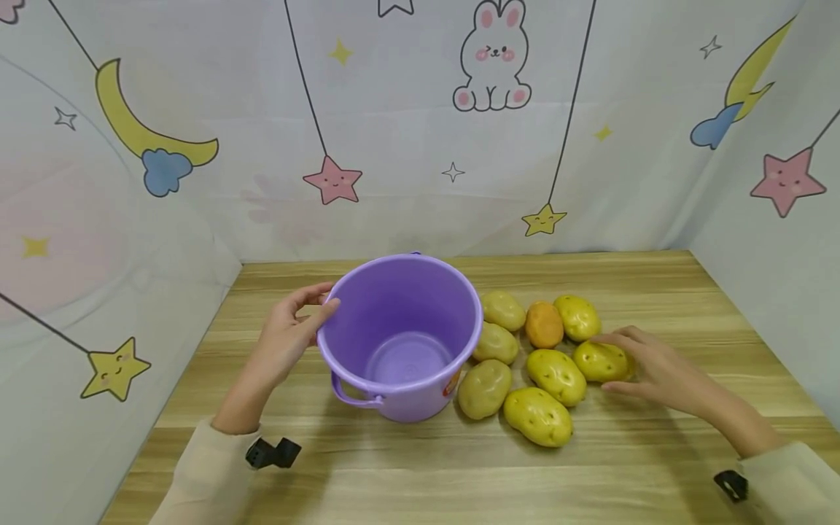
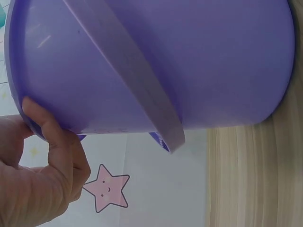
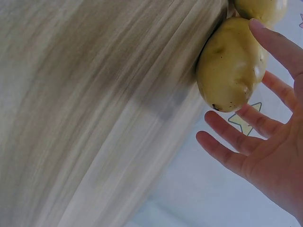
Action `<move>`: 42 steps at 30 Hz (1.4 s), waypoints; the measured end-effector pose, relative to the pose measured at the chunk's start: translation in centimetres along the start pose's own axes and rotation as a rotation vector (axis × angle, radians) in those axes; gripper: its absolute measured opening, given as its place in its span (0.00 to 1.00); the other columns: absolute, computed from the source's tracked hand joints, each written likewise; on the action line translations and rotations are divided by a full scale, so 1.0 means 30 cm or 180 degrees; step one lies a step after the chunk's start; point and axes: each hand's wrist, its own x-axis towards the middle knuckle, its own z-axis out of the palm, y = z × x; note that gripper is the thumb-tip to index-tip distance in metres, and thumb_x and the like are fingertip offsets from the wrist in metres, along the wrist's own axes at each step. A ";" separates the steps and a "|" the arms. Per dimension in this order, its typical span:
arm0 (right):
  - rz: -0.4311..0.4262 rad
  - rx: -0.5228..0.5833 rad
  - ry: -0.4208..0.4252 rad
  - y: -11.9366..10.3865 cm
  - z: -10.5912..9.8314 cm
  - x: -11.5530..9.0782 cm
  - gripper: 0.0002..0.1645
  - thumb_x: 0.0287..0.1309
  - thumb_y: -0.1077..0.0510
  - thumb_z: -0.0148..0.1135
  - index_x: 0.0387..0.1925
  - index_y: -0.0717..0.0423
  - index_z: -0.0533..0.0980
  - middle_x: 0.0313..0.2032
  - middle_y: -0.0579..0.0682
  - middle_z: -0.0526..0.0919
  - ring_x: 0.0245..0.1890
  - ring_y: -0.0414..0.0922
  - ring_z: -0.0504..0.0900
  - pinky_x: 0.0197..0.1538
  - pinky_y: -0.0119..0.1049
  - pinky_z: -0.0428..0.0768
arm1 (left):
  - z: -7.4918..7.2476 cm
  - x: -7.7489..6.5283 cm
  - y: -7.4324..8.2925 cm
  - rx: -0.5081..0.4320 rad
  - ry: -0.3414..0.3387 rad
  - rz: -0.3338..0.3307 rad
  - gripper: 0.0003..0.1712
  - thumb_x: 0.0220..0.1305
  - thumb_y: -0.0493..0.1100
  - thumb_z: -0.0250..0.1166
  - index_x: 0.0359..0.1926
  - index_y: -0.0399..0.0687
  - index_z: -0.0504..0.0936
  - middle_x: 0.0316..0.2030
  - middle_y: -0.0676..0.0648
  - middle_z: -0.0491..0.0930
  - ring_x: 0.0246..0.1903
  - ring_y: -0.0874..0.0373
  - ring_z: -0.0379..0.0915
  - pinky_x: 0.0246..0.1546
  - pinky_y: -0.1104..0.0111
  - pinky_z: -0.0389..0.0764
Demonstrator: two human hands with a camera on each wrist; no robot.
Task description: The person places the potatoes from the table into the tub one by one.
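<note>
A purple plastic bucket (image 1: 410,405) stands on the table, tilted slightly, its mouth toward me and nothing inside. My left hand (image 1: 282,339) pinches its left rim, thumb over the edge and fingers against the outer wall. The bucket's handle (image 2: 142,85) hangs down along the side in the left wrist view. At the right, my right hand (image 1: 659,372) reaches round the rightmost yellow potato (image 1: 599,362), its thumb and fingers spread loosely about it. In the right wrist view the fingers (image 3: 227,132) are parted beside this potato.
Several more potatoes, yellow (image 1: 538,416) and duller tan (image 1: 485,389), lie bunched between bucket and right hand. Among them sits an orange, rounded piece (image 1: 544,324). Patterned cloth walls (image 1: 407,109) rise behind and beside the wooden table (image 1: 459,481).
</note>
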 end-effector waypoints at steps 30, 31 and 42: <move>0.0130 -0.0154 -0.0299 -0.006 0.011 0.038 0.39 0.44 0.50 0.81 0.59 0.55 0.78 0.43 0.53 0.76 0.38 0.48 0.79 0.33 0.44 0.83 | 0.013 0.003 0.018 -0.0121 0.0083 -0.0154 0.29 0.70 0.44 0.65 0.65 0.33 0.72 0.52 0.37 0.68 0.30 0.57 0.84 0.31 0.68 0.88; 0.0123 -0.0166 -0.0275 -0.006 0.012 0.037 0.38 0.44 0.50 0.82 0.59 0.54 0.78 0.43 0.53 0.76 0.38 0.48 0.79 0.34 0.43 0.83 | 0.014 0.003 0.018 -0.0127 0.0088 -0.0151 0.29 0.70 0.44 0.65 0.65 0.33 0.72 0.52 0.37 0.68 0.30 0.58 0.84 0.31 0.68 0.88; 0.0069 -0.0108 -0.0180 -0.008 0.002 0.025 0.37 0.44 0.51 0.82 0.57 0.54 0.78 0.43 0.50 0.76 0.38 0.46 0.79 0.34 0.43 0.84 | 0.015 0.002 0.017 -0.0176 0.0094 -0.0185 0.28 0.70 0.43 0.65 0.65 0.33 0.72 0.51 0.37 0.69 0.30 0.58 0.84 0.31 0.68 0.88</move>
